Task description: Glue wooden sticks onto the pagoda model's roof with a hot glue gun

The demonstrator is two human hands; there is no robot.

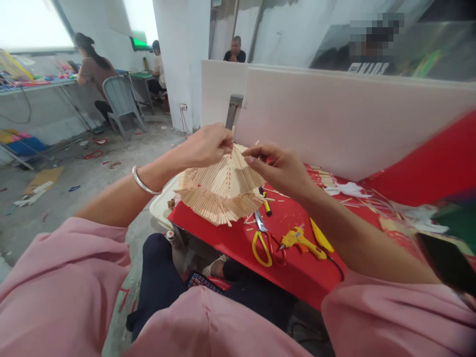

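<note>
A roof-shaped model made of thin wooden sticks [219,191] rests at the near left corner of a red table [297,270]. My left hand [204,146] is closed in a pinch on the model's top edge, where a stick pokes up. My right hand [277,168] is also pinched shut, fingertips meeting the same top edge from the right. A silver bangle [143,182] circles my left wrist. What my right fingertips grip is too small to name.
Yellow-handled scissors [262,243], a yellow glue gun [303,240] and a small yellow-black cutter [265,202] lie on the red table just right of the model. White foam boards [334,119] stand behind. Loose sticks lie farther right. Other people sit at tables in the background.
</note>
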